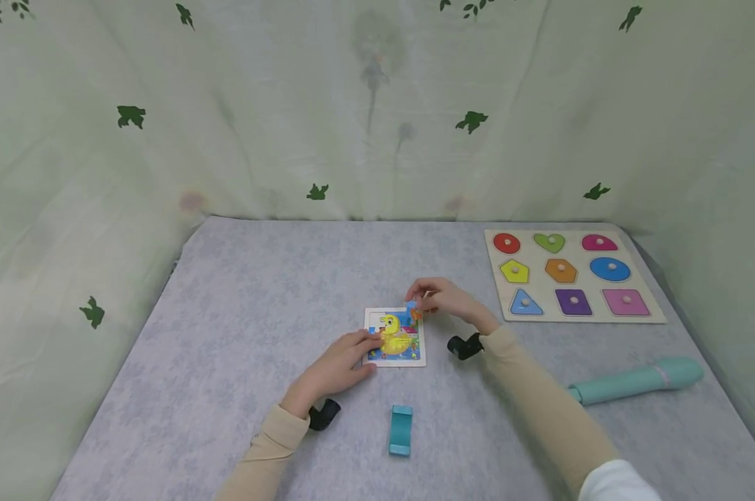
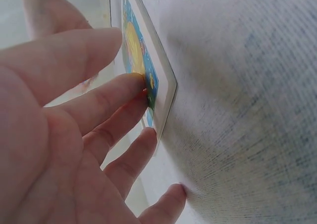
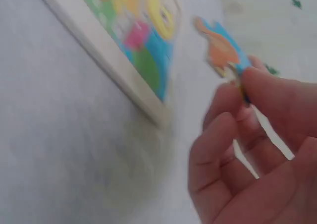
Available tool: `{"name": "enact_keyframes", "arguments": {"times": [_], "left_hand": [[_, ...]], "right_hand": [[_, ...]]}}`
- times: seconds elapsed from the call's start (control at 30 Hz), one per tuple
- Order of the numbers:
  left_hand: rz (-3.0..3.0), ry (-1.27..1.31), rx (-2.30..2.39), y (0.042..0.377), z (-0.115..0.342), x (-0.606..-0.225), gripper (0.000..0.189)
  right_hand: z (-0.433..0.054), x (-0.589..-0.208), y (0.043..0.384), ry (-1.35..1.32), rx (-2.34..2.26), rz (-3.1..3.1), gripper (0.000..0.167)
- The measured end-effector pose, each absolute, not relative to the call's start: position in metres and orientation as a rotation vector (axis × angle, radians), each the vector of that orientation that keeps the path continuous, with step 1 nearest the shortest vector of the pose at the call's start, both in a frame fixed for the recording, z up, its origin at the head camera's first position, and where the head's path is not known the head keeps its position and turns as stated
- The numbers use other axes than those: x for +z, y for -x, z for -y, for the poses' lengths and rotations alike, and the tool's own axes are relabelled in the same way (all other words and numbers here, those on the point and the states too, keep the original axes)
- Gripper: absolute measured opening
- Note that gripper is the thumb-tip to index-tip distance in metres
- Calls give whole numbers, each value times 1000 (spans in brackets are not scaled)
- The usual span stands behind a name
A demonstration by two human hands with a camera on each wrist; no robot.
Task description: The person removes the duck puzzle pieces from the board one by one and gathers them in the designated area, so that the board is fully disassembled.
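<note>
A small square jigsaw puzzle (image 1: 394,342) with a yellow duck picture and a pale frame lies on the table. My left hand (image 1: 344,358) rests on its left side; in the left wrist view the fingertips (image 2: 134,80) touch the picture and frame edge, fingers fairly straight. My right hand (image 1: 442,299) pinches a blue and orange puzzle piece (image 3: 223,46) between thumb and fingers. In the head view that piece overlaps the puzzle's upper right corner, while the right wrist view shows it raised off the board.
A wooden shape board (image 1: 577,278) with knobbed coloured pieces lies at the back right. Nearer on the right is a teal tube-like object (image 1: 640,381). A small teal bracket-shaped thing (image 1: 400,431) sits in front of the puzzle. Patterned curtain (image 1: 377,139) hangs behind the table.
</note>
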State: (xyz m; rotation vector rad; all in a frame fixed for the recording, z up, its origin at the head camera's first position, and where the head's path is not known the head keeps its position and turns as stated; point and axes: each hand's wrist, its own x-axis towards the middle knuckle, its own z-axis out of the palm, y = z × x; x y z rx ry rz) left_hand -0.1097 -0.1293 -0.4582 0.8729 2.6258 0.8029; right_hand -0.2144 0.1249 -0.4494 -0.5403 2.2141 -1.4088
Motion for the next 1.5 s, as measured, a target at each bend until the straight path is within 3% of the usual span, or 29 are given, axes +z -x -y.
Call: {"name": "enact_keyframes", "arguments": {"times": [0.3,1.03,1.23,1.37,1.5], "left_hand": [[-2628,-862,808,110,129,-458,43],[-2680,-898,750,110,123,-459,40],[-2662,-877,760,110,123,-459,40],[-2644,-904,748,111,123,-459,43],[-2617,-933,720,112,123,-460,46]], "right_hand": [[-155,-453,225,412,-1321,-2266,22],[-132,-456,217,523,-599,-2694,16],[-130,-457,215,531,-830,-2664,15],[-120,-455,211,631,-1063,-2523,15],[-104,-455,206,780,-1011,-2470,20]]}}
